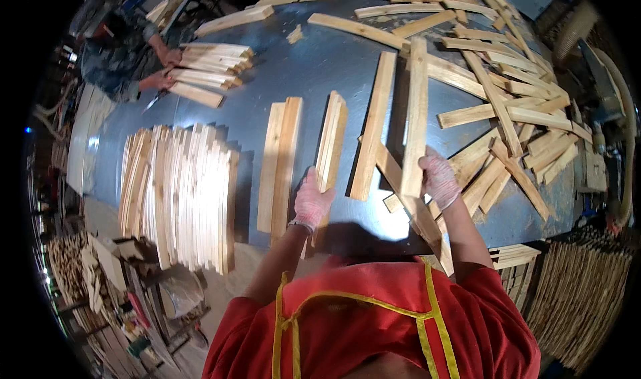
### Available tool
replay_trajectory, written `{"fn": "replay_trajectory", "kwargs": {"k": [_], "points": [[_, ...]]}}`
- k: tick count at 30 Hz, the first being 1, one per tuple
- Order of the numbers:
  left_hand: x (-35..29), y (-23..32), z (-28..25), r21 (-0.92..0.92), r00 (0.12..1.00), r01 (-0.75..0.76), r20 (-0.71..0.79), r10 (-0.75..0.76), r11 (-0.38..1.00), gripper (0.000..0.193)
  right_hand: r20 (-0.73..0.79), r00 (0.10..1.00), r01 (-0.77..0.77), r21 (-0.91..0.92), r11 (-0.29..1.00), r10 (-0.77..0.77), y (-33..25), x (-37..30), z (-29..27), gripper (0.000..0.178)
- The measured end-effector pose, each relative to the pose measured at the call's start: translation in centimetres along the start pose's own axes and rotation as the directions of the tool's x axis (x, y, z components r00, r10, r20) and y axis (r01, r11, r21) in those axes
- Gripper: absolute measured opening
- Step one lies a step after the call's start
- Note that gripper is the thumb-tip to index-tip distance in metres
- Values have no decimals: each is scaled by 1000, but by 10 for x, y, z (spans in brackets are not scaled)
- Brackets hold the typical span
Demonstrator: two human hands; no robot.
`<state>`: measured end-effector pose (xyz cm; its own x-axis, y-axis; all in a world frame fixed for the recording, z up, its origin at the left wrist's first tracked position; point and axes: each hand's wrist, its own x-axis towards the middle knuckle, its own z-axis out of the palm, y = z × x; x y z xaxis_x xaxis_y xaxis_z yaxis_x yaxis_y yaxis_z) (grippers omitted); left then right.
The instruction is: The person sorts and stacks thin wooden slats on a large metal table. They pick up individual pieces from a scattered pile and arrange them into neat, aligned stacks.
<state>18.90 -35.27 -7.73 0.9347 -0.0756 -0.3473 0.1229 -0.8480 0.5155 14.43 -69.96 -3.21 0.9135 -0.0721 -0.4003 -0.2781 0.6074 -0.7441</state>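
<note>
Slats (493,104) clutter the table (294,72) beside the right hand (440,179) gripping a board (416,112); left hand (312,200) clasps sticks (332,139).

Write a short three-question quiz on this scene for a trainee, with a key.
1. Choose one. The person's left hand is on:
A) the hose
B) the narrow stack
C) the red sleeve

2. True or false: the messy heap lies to the right of the neat row.

3. Fill in the blank: a single board is held in the person's ____ hand.

Key:
1. B
2. True
3. right; the right hand grips it near its lower end in the picture.
</note>
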Motion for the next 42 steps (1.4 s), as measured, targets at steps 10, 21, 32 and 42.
{"fn": "replay_trajectory", "kwargs": {"k": [10, 21, 32, 42], "points": [[-36, 32, -13, -263, 987, 151, -5, -158, 953, 91, 22, 1000, 20, -538, 842, -10, 59, 5, 121, 95], [-76, -1, -96, 262, 920, -218, -266, 287, 940, 94, -128, 985, -162, -463, 871, 115, 123, 24, 144, 70], [-58, -137, -120, -173, 972, -111, -222, 71, 979, 27, -302, 938, -170, -830, 530, -172, 63, 36, 80, 56], [-70, -131, -113, 186, 979, 111, -191, -75, 976, 80, -297, 931, -201, -903, 380, -213, 38, 100, 84, 55]]}}
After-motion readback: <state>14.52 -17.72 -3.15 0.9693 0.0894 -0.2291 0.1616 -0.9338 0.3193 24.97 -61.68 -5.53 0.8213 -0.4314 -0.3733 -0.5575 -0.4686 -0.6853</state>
